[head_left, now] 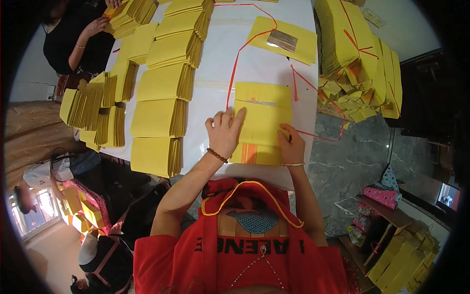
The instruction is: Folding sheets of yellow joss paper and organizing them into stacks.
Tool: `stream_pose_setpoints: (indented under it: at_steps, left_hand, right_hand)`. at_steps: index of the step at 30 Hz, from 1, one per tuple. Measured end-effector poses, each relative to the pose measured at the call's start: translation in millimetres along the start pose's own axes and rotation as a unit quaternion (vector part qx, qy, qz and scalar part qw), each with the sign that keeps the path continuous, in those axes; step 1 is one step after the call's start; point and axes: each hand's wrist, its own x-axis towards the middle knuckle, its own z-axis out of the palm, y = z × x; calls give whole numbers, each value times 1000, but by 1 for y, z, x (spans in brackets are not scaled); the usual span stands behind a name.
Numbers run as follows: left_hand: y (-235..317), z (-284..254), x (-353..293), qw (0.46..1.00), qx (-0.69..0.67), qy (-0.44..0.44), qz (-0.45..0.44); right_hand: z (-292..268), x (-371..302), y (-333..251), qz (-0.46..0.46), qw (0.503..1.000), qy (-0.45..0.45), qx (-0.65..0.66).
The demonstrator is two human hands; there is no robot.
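Note:
A yellow paper bundle [264,120] with folded flaps and orange patches lies flat on the white-covered table in front of me. My left hand [224,133] rests along its left edge, fingers apart, the index finger lying on the paper. On the other side, my right hand [292,146] has its bent fingers and thumb closed on the bundle's right edge. Red string [236,61] runs across the table from beyond the bundle to my left hand. Another length of red string [338,105] loops at the right and reaches my right hand.
Ahead lies a yellow sheet [303,46] with a silvery patch. Stacks of folded yellow paper [157,115] line the left side. A large tied yellow bundle [342,44] stands beyond the table's right edge. At the far left, a co-worker's hand [95,27] touches more paper.

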Motion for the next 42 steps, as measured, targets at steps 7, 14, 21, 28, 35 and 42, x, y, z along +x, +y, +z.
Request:
stream_pose_setpoints:
  at_steps: [7, 14, 21, 28, 35, 42]
  left_hand:
    - [-27, 29, 10, 949, -169, 17, 267]
    - [-26, 29, 9, 952, -157, 17, 263]
    - [-24, 24, 9, 946, -236, 15, 222]
    - [9, -9, 20, 937, -305, 14, 170]
    - [16, 25, 27, 937, -199, -99, 269]
    - [19, 27, 22, 951, -172, -63, 249]
  right_hand:
    - [1, -2, -3, 6, 999, -1, -39]
    - [20, -23, -30, -367, 822, -13, -434]
    - [23, -31, -23, -317, 868, -144, -355]
    - [25, -29, -15, -309, 867, -149, -362]
    - [24, -26, -26, -247, 871, -236, -353]
    - [-19, -1, -1, -220, 938, -269, -8]
